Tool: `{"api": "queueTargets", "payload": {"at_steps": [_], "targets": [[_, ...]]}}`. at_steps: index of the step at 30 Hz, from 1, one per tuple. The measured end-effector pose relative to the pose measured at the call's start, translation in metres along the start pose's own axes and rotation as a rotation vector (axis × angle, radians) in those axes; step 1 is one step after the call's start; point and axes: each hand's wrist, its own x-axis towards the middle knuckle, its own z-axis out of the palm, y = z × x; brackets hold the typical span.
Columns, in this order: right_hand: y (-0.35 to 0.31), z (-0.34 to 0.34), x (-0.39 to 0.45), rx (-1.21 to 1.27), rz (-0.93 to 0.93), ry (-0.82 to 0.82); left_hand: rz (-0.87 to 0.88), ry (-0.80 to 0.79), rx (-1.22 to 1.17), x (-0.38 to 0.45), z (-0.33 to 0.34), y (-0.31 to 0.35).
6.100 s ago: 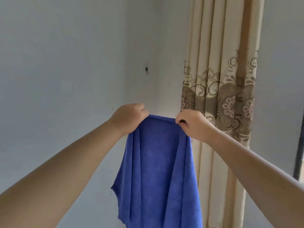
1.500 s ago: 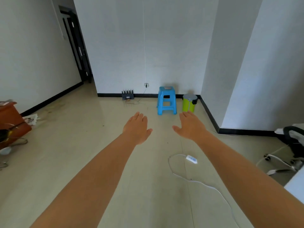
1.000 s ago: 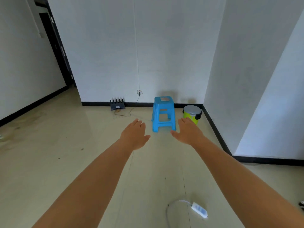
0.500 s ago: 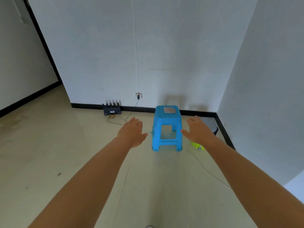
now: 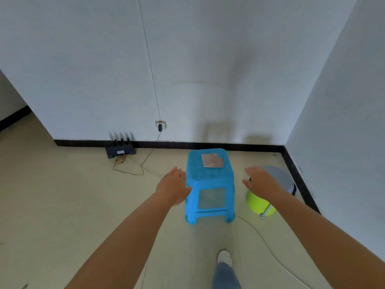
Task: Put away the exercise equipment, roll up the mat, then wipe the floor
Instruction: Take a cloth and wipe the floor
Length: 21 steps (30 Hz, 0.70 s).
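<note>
Both bare arms are reaching forward over the pale glossy tiled floor (image 5: pixel 62 205), and both hands are holding nothing. The left hand (image 5: pixel 174 187) is hovering just left of the bright blue plastic stool (image 5: pixel 209 184), its fingers (image 5: pixel 177 173) straight and released. The right hand (image 5: pixel 260 183) is hanging to the stool's right, fingers loosely spread, in front of the lime-green bin with a grey lid (image 5: pixel 260 205). A pinkish scrap (image 5: pixel 212 160) is lying on the stool's seat. Farther left, a black router with upright antennas (image 5: pixel 120 148) is sitting against the white wall (image 5: pixel 93 69). No exercise equipment, mat or cloth is showing.
</note>
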Motion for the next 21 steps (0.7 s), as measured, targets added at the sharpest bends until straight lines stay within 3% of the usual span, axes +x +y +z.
{"api": "queueTargets", "payload": {"at_steps": [6, 10, 12, 14, 21], "targets": [[0.046, 0.061, 0.213, -0.012, 0.034, -0.124, -0.024, -0.105, -0.068, 0.201, 0.060, -0.013], [0.068, 0.105, 0.309, -0.059, 0.038, -0.168, -0.045, -0.127, -0.117, 0.303, 0.106, -0.019], [0.077, 0.133, 0.346, -0.067, 0.054, -0.185, -0.046, -0.128, -0.112, 0.344, 0.126, -0.020], [0.084, 0.162, 0.379, -0.026, 0.037, -0.134, 0.018, -0.002, -0.125, 0.383, 0.152, -0.023], [0.102, 0.256, 0.447, -0.024, -0.029, -0.047, 0.052, 0.036, -0.102, 0.476, 0.246, -0.027]]}}
